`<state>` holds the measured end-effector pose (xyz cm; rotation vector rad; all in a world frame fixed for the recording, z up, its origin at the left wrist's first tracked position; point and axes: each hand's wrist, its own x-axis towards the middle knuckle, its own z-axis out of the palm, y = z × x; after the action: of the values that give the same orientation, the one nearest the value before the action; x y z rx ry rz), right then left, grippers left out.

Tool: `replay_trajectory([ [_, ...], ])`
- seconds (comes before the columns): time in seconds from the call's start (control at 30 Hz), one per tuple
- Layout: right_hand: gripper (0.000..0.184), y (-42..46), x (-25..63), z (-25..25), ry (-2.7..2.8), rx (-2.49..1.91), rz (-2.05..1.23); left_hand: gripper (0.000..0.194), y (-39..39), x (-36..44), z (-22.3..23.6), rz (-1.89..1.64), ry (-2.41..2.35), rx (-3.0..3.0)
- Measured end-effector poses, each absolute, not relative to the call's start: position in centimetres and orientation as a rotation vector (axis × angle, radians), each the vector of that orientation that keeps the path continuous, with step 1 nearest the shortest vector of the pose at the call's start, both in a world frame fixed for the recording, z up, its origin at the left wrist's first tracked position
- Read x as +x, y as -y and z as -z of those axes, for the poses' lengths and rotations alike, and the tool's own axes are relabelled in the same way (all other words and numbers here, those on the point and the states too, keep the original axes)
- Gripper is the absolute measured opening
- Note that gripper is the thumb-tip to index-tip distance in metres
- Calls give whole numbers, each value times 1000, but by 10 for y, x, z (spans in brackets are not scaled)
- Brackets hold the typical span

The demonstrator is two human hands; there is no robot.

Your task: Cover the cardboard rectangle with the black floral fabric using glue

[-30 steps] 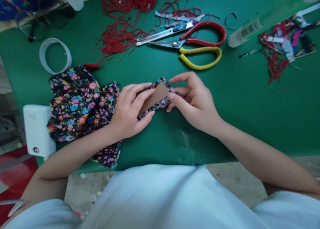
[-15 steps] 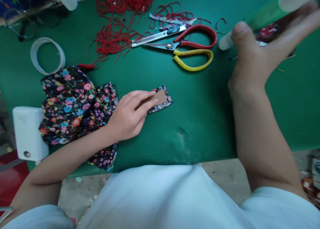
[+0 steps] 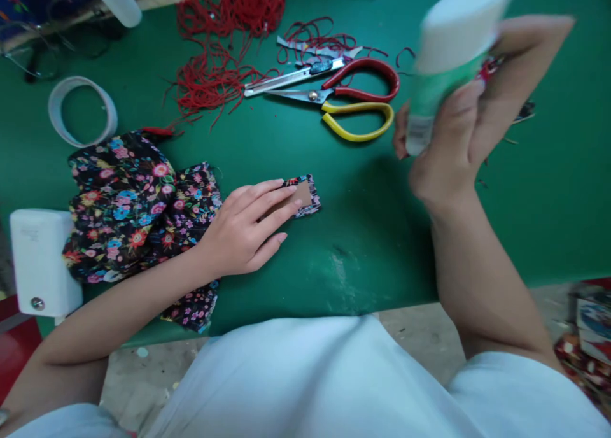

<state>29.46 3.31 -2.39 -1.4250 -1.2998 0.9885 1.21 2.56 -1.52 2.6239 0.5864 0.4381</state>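
Note:
My left hand (image 3: 245,228) lies flat with its fingers stretched out, resting on a small brown cardboard piece (image 3: 302,195). Under the cardboard is a floral fabric scrap (image 3: 314,199) whose frayed edge shows around it; my fingers hide the rest. Raised over the right side of the table, my right hand (image 3: 453,139) is wrapped around a white plastic bottle with a green label (image 3: 442,75). The bottle is tilted and slightly blurred, and its contents cannot be made out. A larger heap of black floral cloth (image 3: 124,202) sits beside my left wrist.
Scissors (image 3: 358,100) with one red and one yellow handle lie beside a utility knife (image 3: 291,78). Red cords (image 3: 210,75) are tangled behind them. A tape roll (image 3: 82,112) and a white device (image 3: 44,263) are at the left of the green table (image 3: 372,234).
My right hand has swung left with the bottle, which is now more upright. My left hand stays on the cardboard, its thumb spread a little wider. The whole view has shifted slightly.

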Motion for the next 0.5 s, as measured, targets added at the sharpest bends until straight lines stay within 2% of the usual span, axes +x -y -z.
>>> replay_trajectory([
  [0.2,47,-7,277,4,1278,-1382,-804,50,-22,12,16,-431,-600,2700],
  [0.37,41,-11,261,2,1092,-1176,-573,48,-21,14,16,-421,-597,2753],
  [0.5,51,-12,254,4,1225,-1360,-776,48,-21,15,16,-424,-590,2794],
])
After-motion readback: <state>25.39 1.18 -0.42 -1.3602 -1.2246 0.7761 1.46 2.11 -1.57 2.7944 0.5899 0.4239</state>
